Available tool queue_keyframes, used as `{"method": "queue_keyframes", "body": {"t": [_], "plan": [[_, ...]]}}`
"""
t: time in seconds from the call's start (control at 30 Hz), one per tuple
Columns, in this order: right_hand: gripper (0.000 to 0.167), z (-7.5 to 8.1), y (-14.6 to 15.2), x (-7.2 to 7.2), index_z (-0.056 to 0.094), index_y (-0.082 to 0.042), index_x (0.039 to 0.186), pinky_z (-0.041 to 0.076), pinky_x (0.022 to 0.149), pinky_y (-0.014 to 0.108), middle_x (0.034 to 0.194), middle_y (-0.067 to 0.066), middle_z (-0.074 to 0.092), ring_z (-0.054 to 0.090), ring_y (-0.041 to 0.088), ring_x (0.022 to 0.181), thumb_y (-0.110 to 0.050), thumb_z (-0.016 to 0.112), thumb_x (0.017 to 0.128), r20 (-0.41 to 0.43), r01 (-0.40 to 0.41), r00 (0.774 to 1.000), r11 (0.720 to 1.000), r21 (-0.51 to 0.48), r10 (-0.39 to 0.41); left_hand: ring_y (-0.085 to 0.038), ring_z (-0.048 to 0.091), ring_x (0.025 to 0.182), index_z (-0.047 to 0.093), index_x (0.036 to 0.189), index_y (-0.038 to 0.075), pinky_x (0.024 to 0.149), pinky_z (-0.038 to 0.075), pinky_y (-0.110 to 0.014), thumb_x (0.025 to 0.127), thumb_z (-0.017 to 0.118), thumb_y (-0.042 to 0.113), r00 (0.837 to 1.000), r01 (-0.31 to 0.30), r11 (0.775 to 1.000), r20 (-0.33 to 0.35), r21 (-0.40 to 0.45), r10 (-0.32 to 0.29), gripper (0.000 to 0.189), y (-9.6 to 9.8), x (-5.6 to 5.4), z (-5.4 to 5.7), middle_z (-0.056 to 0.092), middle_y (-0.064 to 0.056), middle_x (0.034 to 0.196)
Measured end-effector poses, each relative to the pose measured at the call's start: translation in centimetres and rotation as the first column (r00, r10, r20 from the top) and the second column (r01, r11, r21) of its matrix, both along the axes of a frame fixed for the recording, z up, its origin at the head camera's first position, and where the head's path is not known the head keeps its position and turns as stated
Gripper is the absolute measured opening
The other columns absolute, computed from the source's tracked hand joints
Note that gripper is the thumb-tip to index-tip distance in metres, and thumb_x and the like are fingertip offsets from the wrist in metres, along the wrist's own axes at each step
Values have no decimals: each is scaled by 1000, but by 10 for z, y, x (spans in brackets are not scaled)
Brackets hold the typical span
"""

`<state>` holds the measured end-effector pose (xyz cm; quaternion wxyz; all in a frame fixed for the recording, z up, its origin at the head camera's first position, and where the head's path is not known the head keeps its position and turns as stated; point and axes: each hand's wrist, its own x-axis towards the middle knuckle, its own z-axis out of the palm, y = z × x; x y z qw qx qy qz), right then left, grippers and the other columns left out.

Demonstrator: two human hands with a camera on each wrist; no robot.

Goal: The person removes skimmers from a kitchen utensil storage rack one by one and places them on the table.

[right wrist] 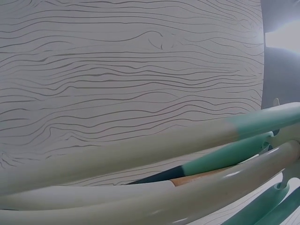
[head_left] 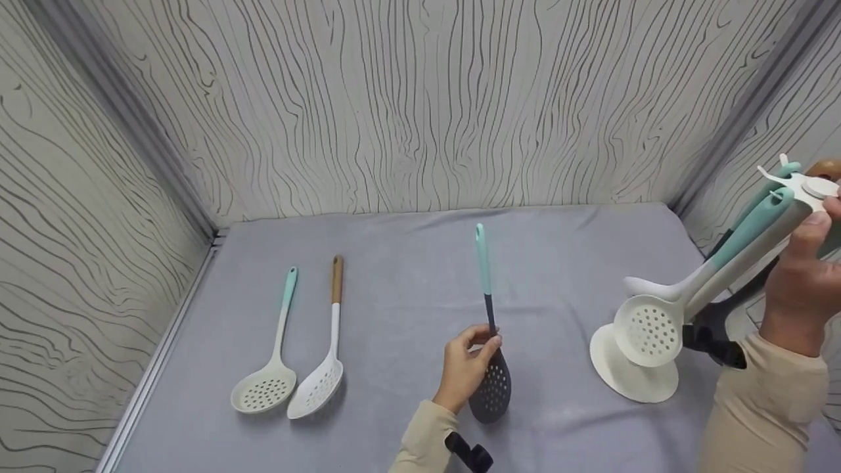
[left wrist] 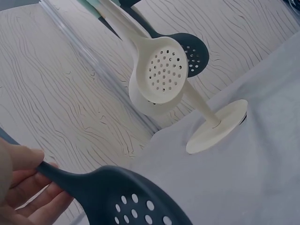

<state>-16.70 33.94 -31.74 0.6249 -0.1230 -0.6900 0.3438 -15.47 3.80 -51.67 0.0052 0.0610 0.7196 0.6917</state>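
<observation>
Cloth (head_left: 407, 394), grey and lightly creased, covers the table in the head view, where the left hand (head_left: 463, 368) pinches the dark skimmer (head_left: 493, 401) between thumb and fingers, just above its perforated bowl, with the turquoise handle pointing away from the person. To the left, well apart from it, lie a cream skimmer (head_left: 264, 387) with a turquoise handle and a white skimmer (head_left: 318, 391) with a brown one, their bowls close beside each other. At the right, a utensil stand (head_left: 608, 368) has its round white base on the cloth; a pale perforated skimmer (head_left: 650, 332) hangs from it in front, among other utensils. The right hand (head_left: 805, 276) is at the stand's top, thumb touching it; the frame edge cuts off the fingers, so I cannot tell whether they are clamped on it. In the left wrist view, thumb and fingers close on the dark skimmer's neck, its bowl partly out of frame, and beyond it a dark perforated head (left wrist: 199, 55) hangs behind the pale one. In the right wrist view the hand is out of sight; long shafts cross the lower part, including a green handle (right wrist: 229, 152) and a brown handle (right wrist: 201, 177), against the line-patterned wall (right wrist: 117, 89).
</observation>
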Motion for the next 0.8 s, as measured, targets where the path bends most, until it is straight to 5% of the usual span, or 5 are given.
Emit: {"method": "queue_keyframes", "body": {"t": [0.53, 0.8], "plan": [[33, 0, 5, 0, 67, -5, 108, 38, 106, 12, 113, -32, 52, 47, -14, 109, -21, 48, 86, 26, 6, 1000, 1000, 14, -6, -12, 66, 94, 68, 107, 2, 83, 58, -22, 91, 65, 15, 995, -97, 995, 13, 12, 97, 21, -25, 1, 1, 71, -14, 104], [32, 1, 5, 1, 65, -17, 112, 39, 105, 10, 114, -30, 53, 49, -12, 110, -23, 46, 86, 38, -53, 998, 999, 9, 52, -17, 68, 96, 68, 108, -1, 84, 58, -20, 92, 65, 16, 990, -142, 990, 1, -16, 142, 23, -38, 1, 1, 71, -17, 106]]}}
